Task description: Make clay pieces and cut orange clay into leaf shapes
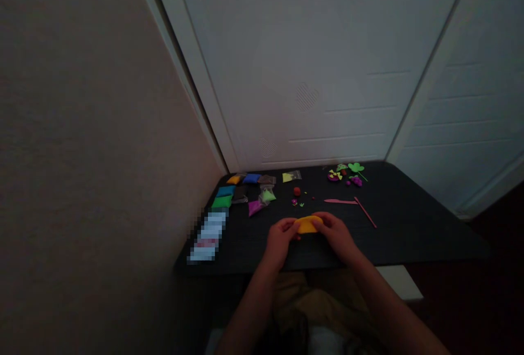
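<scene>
A flattened piece of yellow-orange modelling clay (308,225) is held between both hands above the near part of the dark table. My left hand (281,237) pinches its left end, thumb on the near face. At the other end my right hand (333,231) grips it the same way. Small red bits (298,238) show just below the clay, near the left fingertips. Beyond the hands lie a red clay lump (297,191), a tiny purple flower-like piece (294,201) and small green bits (302,205).
Bags of coloured clay, among them a magenta bag (254,207) and a green bag (221,202), lie at the left. A pink knife tool (340,201) and a pink stick (365,213) rest right. Finished-looking pieces, including a green clover shape (356,167), sit at the back right against the white panel (327,60).
</scene>
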A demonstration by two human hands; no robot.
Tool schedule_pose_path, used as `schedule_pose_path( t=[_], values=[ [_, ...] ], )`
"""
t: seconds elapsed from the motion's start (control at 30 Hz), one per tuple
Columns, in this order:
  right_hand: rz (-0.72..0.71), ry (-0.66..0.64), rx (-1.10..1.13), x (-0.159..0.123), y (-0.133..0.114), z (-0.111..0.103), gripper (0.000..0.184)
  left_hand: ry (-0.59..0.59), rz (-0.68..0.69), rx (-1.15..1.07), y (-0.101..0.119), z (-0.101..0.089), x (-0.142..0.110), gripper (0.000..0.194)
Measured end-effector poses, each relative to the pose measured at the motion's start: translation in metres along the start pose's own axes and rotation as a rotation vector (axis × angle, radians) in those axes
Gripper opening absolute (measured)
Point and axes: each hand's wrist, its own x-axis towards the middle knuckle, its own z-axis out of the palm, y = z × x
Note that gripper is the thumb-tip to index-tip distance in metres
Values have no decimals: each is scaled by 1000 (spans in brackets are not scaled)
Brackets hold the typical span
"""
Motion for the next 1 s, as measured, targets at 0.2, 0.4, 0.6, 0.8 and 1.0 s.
schedule_pose_path(
  t=[0.2, 0.4, 0.6, 0.8, 1.0],
  values=[
    [-23, 13, -4, -1, -2, -1, 39, -64, 8, -8, 0, -1, 0, 46],
    [-36, 19, 0, -2, -3, -1, 38, -110, -10, 10, 2, 0, -2, 36],
    [-18, 69, 48, -1, -1, -1, 40, -74, -1, 3, -2, -2, 1, 30],
    [-13, 58, 70, -1, 1, -1, 35, -43, 23, -19, -4, -2, 2, 34],
    [-22, 42, 41, -2, 0, 0, 34, -75, 22, -1, -2, -2, 1, 45]
  ],
)
